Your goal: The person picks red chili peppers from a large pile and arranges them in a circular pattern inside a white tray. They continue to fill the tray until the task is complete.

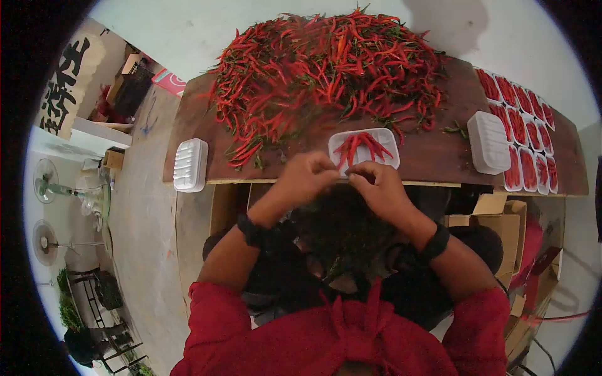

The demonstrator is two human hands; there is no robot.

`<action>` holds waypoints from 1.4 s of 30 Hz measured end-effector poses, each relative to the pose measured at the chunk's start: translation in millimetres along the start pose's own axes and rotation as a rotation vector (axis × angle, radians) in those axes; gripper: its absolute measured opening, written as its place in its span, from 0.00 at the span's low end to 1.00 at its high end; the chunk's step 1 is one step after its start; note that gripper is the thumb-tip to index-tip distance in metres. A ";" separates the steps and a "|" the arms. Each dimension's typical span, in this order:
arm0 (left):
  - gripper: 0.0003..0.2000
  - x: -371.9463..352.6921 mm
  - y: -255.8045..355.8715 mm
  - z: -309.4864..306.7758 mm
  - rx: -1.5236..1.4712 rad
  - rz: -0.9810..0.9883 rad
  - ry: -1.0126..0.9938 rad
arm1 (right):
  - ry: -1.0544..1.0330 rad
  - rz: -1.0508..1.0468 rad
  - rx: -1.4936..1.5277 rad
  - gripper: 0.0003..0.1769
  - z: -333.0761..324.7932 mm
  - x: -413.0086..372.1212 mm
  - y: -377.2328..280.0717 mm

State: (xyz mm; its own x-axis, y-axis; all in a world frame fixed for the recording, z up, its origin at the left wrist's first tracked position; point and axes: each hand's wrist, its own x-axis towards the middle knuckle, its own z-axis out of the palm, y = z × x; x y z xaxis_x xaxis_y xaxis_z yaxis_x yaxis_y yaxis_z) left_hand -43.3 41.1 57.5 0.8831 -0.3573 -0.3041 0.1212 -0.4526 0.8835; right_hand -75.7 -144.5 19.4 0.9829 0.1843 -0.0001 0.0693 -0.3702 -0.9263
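Observation:
My left hand is closed in a pinch just off the front left corner of a white foam tray. My right hand pinches at the tray's front edge, its fingertips close to the left hand's. Whatever either hand holds is too small or hidden to make out. Several red chili peppers lie fanned out in the tray, tips pointing toward me. Behind it a big heap of red chilies with green stems covers the middle of the brown table.
Stacked white trays stand at left and right. Rows of chili-filled trays line the table's right end. Below my hands sits a dark green heap. Cardboard boxes are under the table at right; fans stand far left.

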 end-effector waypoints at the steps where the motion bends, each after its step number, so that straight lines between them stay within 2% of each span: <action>1: 0.08 -5.3 1.6 6.5 -0.031 -0.032 -0.018 | -0.005 -0.002 -0.002 0.11 1.5 -0.9 0.1; 3: 0.08 -14.0 5.2 13.3 -0.046 0.038 -0.014 | 0.028 0.021 0.033 0.11 3.5 -2.5 -3.0; 5: 0.08 -17.2 5.6 15.5 0.118 0.092 0.033 | 0.019 0.042 0.078 0.12 2.0 -5.8 -9.9; 9: 0.10 -14.8 -7.7 17.9 0.219 0.239 0.067 | 0.002 0.068 0.108 0.11 1.1 -8.9 -10.0; 11: 0.09 -13.6 -9.4 15.5 0.141 0.239 -0.032 | 0.009 0.029 0.030 0.11 -0.7 -11.6 -12.9; 15: 0.10 -8.9 -4.2 7.9 0.051 0.109 -0.022 | 0.027 -0.107 -0.190 0.09 -2.0 -15.4 -12.7; 19: 0.12 -4.6 -9.2 10.3 -0.016 0.053 -0.048 | 0.034 -0.117 -0.161 0.11 -1.8 -17.5 -10.1; 27: 0.11 -1.1 -10.4 13.6 -0.147 -0.006 -0.031 | -0.032 -0.114 -0.305 0.11 -8.4 -15.4 -18.9; 30: 0.09 -0.4 -8.7 15.4 0.029 0.077 0.027 | -0.055 -0.080 -0.329 0.12 -8.4 -15.8 -19.3; 32: 0.07 -3.2 -0.6 18.3 0.356 0.319 0.135 | -0.058 -0.071 -0.341 0.12 -7.4 -15.2 -18.6; 33: 0.07 -3.5 0.3 19.9 0.355 0.317 0.135 | -0.059 -0.063 -0.354 0.12 -7.0 -14.9 -18.4; 35: 0.07 -3.8 0.8 21.5 0.525 0.492 0.204 | -0.073 -0.054 -0.379 0.12 -7.7 -14.0 -17.9; 36: 0.07 -1.7 -2.3 20.7 0.524 0.491 0.206 | -0.086 -0.046 -0.403 0.12 -8.0 -13.3 -18.0; 38: 0.09 3.4 -11.5 17.2 0.835 0.502 0.345 | -0.056 -0.063 -0.389 0.10 -7.9 -14.3 -20.0; 39: 0.09 2.4 -11.4 12.1 0.835 0.501 0.348 | -0.022 -0.080 -0.375 0.09 -8.3 -14.0 -20.7; 41: 0.11 -1.8 -8.1 -0.6 0.894 0.355 0.135 | -0.005 -0.026 -0.353 0.09 -11.1 -12.4 -19.8; 42: 0.11 -2.5 -2.8 -4.2 0.894 0.355 0.132 | 0.011 0.030 -0.331 0.09 -13.2 -11.3 -18.6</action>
State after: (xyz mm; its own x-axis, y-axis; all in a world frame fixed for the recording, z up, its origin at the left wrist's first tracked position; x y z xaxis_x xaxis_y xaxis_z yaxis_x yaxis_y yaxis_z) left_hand -43.9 46.8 57.2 0.8522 -0.5229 0.0188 -0.5032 -0.8093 0.3029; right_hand -85.8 -151.6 41.7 0.9870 0.1597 -0.0204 0.0899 -0.6516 -0.7532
